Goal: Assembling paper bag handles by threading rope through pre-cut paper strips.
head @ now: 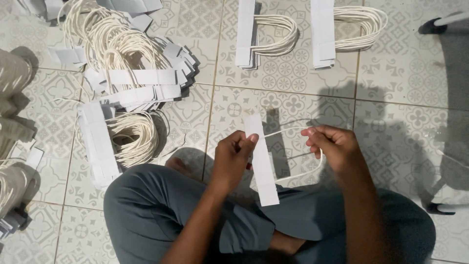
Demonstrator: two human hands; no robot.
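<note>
Seated cross-legged on the tiled floor [400, 73], the person is mid-assembly: left hand [233, 155] pinches the white paper strip [261, 164], right hand [331, 142] grips its cord loop [293, 131] above the lap; next likely needs stacking it.

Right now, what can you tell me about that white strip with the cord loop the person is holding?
The paper strip is a long, flat white rectangle, held nearly upright and slightly tilted over the person's lap. A thin cream cord is fixed to it and curves out to the right as a handle-like loop. The left hand pinches the strip near its upper part; the right hand grips the top run of the cord. It looks like paper, unfolded and clean.
</note>
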